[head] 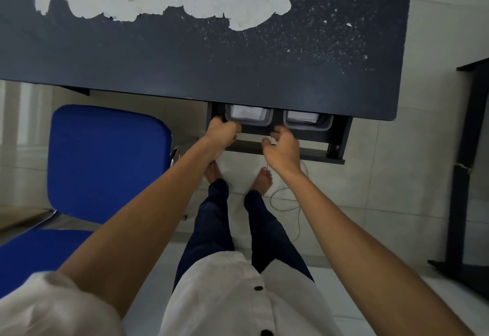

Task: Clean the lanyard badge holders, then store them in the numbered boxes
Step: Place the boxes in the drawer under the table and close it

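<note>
Under the table (238, 57) edge at mid-frame, the left hand (222, 134) curls round the left box (248, 116) in the open drawer (337, 134), while the right hand (281, 147) sits half-curled by the right box (307, 120), its grasp unclear; probably fetching boxes, so next they need lifting out level.

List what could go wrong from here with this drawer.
1. The drawer is only partly out, and the two boxes sit half under the table edge; lifting one now could catch it there.
2. Bare feet stand below the drawer that the left hand and right hand grip; a dropped box may hit them.
3. A cable loops by the feet: possible trip.
</note>
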The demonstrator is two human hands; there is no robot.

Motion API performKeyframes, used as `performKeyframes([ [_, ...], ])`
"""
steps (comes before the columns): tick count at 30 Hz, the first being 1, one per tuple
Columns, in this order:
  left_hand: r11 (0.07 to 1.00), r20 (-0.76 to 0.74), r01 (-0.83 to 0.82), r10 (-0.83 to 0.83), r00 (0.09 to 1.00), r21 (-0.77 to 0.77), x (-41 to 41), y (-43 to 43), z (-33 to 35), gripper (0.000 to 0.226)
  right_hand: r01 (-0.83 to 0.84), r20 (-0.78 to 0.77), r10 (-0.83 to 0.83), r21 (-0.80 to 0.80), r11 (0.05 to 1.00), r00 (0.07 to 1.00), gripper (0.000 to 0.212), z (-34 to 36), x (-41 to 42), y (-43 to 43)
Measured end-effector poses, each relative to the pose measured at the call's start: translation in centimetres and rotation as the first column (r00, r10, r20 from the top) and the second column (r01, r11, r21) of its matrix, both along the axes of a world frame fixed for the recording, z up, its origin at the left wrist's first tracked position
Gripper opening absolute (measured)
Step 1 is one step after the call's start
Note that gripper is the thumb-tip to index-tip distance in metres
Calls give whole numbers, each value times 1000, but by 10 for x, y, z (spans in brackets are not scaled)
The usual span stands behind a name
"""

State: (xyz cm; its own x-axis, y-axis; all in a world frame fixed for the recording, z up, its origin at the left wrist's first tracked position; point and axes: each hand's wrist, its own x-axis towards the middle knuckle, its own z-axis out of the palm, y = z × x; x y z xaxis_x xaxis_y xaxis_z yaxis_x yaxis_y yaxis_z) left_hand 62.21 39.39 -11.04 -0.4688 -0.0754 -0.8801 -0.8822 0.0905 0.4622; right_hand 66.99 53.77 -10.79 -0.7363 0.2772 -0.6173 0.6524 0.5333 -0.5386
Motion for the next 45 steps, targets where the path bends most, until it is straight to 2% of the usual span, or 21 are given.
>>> performKeyframes([
  [2,970,90,-215,206,975,115,-2,5,3,46,232,6,-233,-124,965,972,49,8,3,11],
  [3,947,124,-278,260,958,159,-3,8,6,42,377,37,-378,-204,903,925,48,10,1,16],
  [5,917,153,-337,310,938,215,-4,13,10,31,615,131,-610,-328,717,781,35,13,-7,24],
  [7,898,157,-369,340,927,240,-5,16,11,22,764,238,-742,-379,523,626,11,13,-15,27],
  [8,893,153,-378,349,925,245,-6,18,12,19,816,293,-783,-393,424,549,7,15,-18,29],
  [10,898,141,-373,349,927,234,-8,21,11,16,867,377,-814,-413,279,442,15,13,-23,33],
  [13,894,135,-386,363,922,228,-11,23,10,25,858,468,-770,-475,194,433,5,11,-26,39],
  [16,885,122,-404,386,915,230,-14,24,11,40,829,489,-742,-536,160,459,5,10,-28,44],
  [21,884,105,-416,403,909,214,-17,28,15,42,813,495,-720,-558,167,487,8,10,-34,46],
  [25,872,98,-428,417,904,236,-18,28,17,38,794,479,-709,-577,190,517,19,10,-36,47],
  [29,885,98,-399,387,917,239,-18,26,19,38,776,463,-710,-602,188,531,13,10,-39,49],
  [32,892,110,-380,364,925,246,-17,23,21,28,775,457,-702,-594,216,546,11,7,-39,50],
  [36,911,109,-352,336,936,217,-14,18,23,23,786,441,-708,-559,264,551,26,7,-32,51],
  [39,923,127,-318,297,946,215,-7,15,28,21,758,369,-711,-549,353,599,27,13,-16,48],
  [42,907,147,-323,293,945,270,5,11,32,25,655,234,-647,-523,546,726,16,22,13,44],
  [45,899,164,-305,265,950,313,19,6,35,27,541,195,-512,-438,718,837,10,22,44,37],
])
